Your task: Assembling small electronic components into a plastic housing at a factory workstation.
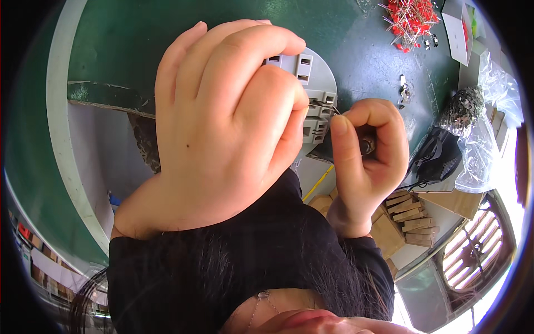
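A round light-grey plate [328, 72] on the green table carries several grey plastic blocks [303, 68] with slots in them. My left hand [217, 122] reaches over the plate and hides its left part. Its thumb and index finger are pressed together beside the blocks; what they grip is hidden. Close by on the right, my right hand [375, 147] pinches the end of a small thin metal piece [335, 110] between thumb and index finger. That piece lies against the slotted blocks. Its other end runs toward my left fingertips.
Red parts with thin metal legs [410, 22] lie heaped at the far right. Small metal bits [405, 89] lie nearer. A bag of metal pieces [463, 111], a black mesh item [439, 158] and transparent plastic [481, 161] line the right edge. Cardboard pieces [414, 220] are stacked below.
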Tool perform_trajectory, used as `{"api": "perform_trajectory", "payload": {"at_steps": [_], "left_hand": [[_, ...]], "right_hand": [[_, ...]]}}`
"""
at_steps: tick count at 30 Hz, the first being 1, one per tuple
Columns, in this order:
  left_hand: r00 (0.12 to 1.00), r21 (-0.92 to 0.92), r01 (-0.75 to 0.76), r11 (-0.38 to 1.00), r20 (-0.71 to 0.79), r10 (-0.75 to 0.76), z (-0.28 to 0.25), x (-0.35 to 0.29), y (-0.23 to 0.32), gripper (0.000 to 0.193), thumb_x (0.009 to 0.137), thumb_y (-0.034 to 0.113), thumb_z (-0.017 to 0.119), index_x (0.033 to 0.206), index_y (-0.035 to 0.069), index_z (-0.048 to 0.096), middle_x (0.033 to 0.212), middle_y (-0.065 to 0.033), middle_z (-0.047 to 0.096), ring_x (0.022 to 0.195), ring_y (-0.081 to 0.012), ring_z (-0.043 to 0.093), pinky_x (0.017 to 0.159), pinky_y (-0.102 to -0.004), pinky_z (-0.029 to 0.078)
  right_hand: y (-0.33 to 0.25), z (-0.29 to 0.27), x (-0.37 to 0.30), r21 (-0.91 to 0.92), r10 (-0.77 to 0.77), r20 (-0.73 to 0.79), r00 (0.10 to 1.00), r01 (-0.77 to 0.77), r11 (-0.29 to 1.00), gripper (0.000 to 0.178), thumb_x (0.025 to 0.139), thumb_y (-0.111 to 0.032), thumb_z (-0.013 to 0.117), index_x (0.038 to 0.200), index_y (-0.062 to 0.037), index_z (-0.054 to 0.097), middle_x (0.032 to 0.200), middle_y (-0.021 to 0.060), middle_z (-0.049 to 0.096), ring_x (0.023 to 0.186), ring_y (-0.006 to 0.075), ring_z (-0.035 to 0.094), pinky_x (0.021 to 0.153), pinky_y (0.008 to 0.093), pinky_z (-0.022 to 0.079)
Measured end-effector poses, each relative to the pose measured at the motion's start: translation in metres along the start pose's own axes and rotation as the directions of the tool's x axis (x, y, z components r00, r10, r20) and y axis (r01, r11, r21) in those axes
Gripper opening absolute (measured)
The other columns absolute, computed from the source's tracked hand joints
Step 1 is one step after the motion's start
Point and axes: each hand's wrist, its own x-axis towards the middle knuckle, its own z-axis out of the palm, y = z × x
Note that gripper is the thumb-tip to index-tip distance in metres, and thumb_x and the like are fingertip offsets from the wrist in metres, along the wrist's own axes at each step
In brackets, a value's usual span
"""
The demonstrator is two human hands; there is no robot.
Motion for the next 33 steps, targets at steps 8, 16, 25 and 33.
{"api": "perform_trajectory", "payload": {"at_steps": [8, 16, 25, 33], "left_hand": [[1.0, -0.005, 0.002, 1.0, -0.018, -0.002, 0.002, 0.0, 0.0, 0.023, 0.069, -0.004, 0.074, 0.085, 0.005, 0.061, 0.12, -0.0144, 0.064, 0.109, -0.0358, 0.062, 0.092, -0.0438, 0.049], [1.0, 0.011, 0.002, 1.0, -0.017, -0.002, 0.001, -0.001, 0.0, 0.023, 0.068, -0.004, 0.075, 0.085, 0.005, 0.062, 0.121, -0.0134, 0.064, 0.111, -0.0352, 0.062, 0.095, -0.0452, 0.048], [0.999, 0.035, 0.019, 0.999, 0.033, -0.02, -0.003, -0.002, 0.001, 0.024, 0.069, -0.001, 0.077, 0.087, 0.008, 0.063, 0.124, -0.0106, 0.064, 0.114, -0.0332, 0.062, 0.103, -0.0505, 0.042], [0.999, 0.036, 0.019, 0.999, 0.05, -0.021, -0.006, 0.0, 0.001, 0.021, 0.074, -0.001, 0.076, 0.088, 0.008, 0.063, 0.123, -0.0097, 0.065, 0.11, -0.0316, 0.063, 0.104, -0.0508, 0.042]], "right_hand": [[-0.004, -0.003, 0.011, -0.285, -0.185, 0.07, 0.98, 0.197, 0.938, 0.023, 0.07, 0.0, 0.08, 0.084, -0.0056, 0.064, 0.08, 0.0042, 0.062, 0.061, 0.0185, 0.056, 0.055, 0.0297, 0.043], [-0.043, -0.023, 0.066, -0.419, -0.36, 0.656, 0.664, 0.717, 0.558, 0.026, 0.064, 0.002, 0.076, 0.085, -0.008, 0.064, 0.08, 0.0048, 0.062, 0.062, 0.0248, 0.059, 0.055, 0.0358, 0.043], [-0.054, -0.027, 0.075, -0.469, -0.019, 0.74, 0.672, 0.536, 0.702, 0.024, 0.067, -0.001, 0.074, 0.088, -0.0075, 0.067, 0.09, 0.0041, 0.067, 0.064, 0.0248, 0.06, 0.058, 0.0352, 0.045], [-0.049, -0.026, 0.02, -0.7, -0.182, 0.611, 0.77, 0.634, 0.329, 0.026, 0.073, -0.004, 0.072, 0.098, -0.0101, 0.074, 0.101, 0.0017, 0.074, 0.061, 0.0128, 0.055, 0.058, 0.0313, 0.043]]}}
